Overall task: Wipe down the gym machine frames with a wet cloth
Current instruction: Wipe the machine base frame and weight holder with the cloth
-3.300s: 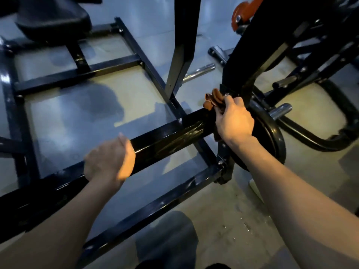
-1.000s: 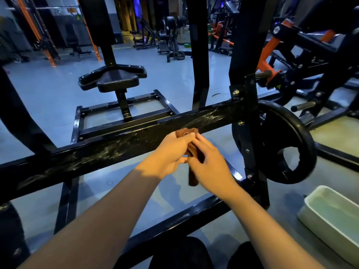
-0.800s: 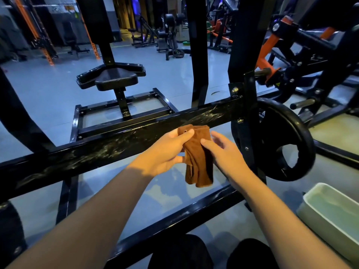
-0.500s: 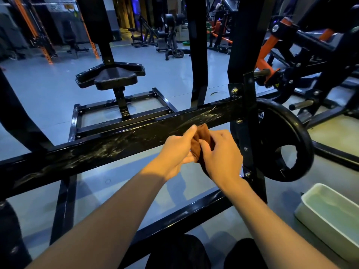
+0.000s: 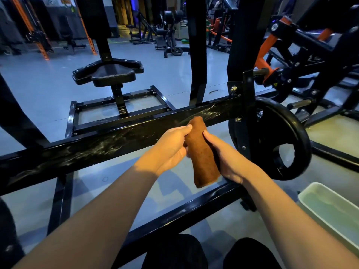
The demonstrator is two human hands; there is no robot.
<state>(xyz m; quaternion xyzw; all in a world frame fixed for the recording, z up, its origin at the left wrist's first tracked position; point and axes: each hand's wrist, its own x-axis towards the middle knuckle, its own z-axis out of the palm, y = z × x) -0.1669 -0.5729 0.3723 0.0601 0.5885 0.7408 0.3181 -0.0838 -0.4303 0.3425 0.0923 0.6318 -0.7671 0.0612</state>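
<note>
Between frame bar and knees: left hand (image 5: pixel 171 147) pinching the brown cloth (image 5: pixel 202 152) near its top; right hand (image 5: pixel 229 158) gripping its side. Cloth, bunched a moment ago, now hangs refolded into a long pad, likely ready for further wiping of the streaked frame bar (image 5: pixel 120 140). Weight plate (image 5: pixel 272 140), water basin (image 5: pixel 330 210) at right. No legible writing.

Both hands, left hand (image 5: pixel 171 148) and right hand (image 5: pixel 227 158), hold brown cloth (image 5: pixel 201 152) in open gap between upper crossbar (image 5: pixel 116 142) and lower floor rail (image 5: pixel 174 218). Weight plate (image 5: pixel 272 140) on black upright (image 5: pixel 249 117) blocks just right. White basin (image 5: pixel 330 208) sits on floor lower right. Vertical post (image 5: pixel 197 51) and seat (image 5: pixel 110 73) stand behind crossbar; open floor beyond.
</note>
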